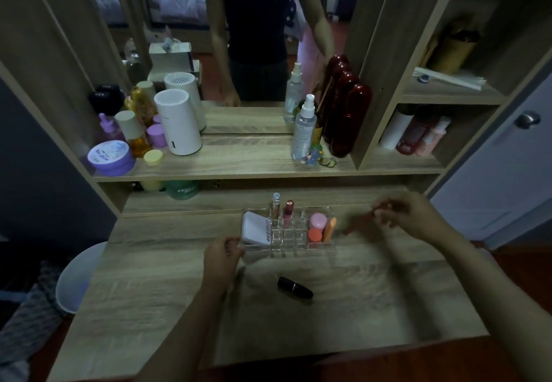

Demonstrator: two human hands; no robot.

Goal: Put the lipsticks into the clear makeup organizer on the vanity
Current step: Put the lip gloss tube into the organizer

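Observation:
The clear makeup organizer (288, 245) stands on the vanity top. Two lipsticks stand upright in its back slots: a clear-capped one (276, 207) and a pink one (288, 213). A white compact (256, 228) lies in its left bin. Pink and orange items (318, 226) fill the right bin. A black lipstick (295, 287) lies on its side in front of the organizer. My left hand (222, 257) grips the organizer's front left corner. My right hand (403, 216), blurred, hovers right of the organizer with fingers pinched on a small reddish lipstick (363, 225).
The raised shelf behind holds jars, bottles, a white cylinder (178, 121), a spray bottle (304, 127) and dark red bottles (348, 118) before a mirror. Side cubbies on the right hold more bottles. A white stool (79, 277) stands at the left.

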